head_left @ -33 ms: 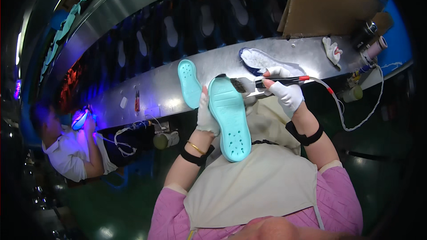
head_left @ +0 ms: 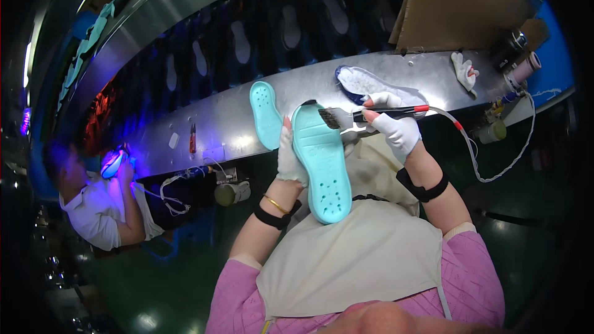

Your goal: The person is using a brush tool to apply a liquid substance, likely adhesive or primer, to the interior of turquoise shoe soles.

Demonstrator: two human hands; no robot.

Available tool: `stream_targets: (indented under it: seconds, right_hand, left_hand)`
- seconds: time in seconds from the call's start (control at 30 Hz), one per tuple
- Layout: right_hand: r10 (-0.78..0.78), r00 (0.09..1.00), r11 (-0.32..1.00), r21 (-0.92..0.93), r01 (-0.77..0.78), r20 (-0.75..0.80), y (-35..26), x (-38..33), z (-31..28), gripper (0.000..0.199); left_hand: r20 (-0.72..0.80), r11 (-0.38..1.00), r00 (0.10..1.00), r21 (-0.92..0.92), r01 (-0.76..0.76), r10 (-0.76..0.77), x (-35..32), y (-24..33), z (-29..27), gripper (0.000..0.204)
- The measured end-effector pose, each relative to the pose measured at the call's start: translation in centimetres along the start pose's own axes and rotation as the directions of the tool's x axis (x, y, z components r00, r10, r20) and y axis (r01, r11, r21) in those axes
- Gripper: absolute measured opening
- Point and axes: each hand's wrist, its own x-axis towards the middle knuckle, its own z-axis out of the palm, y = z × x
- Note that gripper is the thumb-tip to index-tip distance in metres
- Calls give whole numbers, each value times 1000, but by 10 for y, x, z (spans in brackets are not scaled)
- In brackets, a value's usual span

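My left hand (head_left: pixel 289 158), in a white glove, grips a teal shoe sole (head_left: pixel 323 167) by its left edge and holds it lengthwise over my lap. My right hand (head_left: pixel 393 125), also gloved, holds a brush (head_left: pixel 365 113) with a black handle, a red band and a thin hose at its tail. The bristles rest against the far right end of the held sole. A second teal sole (head_left: pixel 266 114) lies flat on the metal bench (head_left: pixel 216 127) just left of the held one. Behind my right hand a blue and white shoe upper (head_left: pixel 366 81) lies on the bench.
A white glove (head_left: pixel 464 70) and some containers (head_left: pixel 520 55) sit at the bench's right end, below a cardboard sheet (head_left: pixel 458 6). Behind the bench, a dark conveyor (head_left: pixel 247 49) carries several soles. Another person (head_left: pixel 93 207) works under purple light at the left.
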Motion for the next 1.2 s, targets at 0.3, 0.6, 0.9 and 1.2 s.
stream_targets:
  seconds: [0.3, 0.6, 0.9, 1.2]
  right_hand:
    - [-380, 923, 920, -76, 384, 67, 20, 14, 29, 15]
    - [-362, 923, 919, -115, 377, 133, 21, 7, 27, 12]
    - [-246, 928, 895, -303, 328, 279, 30, -13, 10, 11]
    - [-86, 994, 978, -186, 96, 63, 44, -44, -19, 10]
  left_hand:
    - [-169, 961, 947, 104, -257, 272, 18, -25, 4, 72]
    - [-153, 956, 944, 70, -285, 293, 19, -8, -10, 64]
    - [-125, 973, 980, 191, -130, 156, 17, -2, -15, 87]
    - [-114, 930, 992, 368, -16, 62, 2, -39, -46, 84]
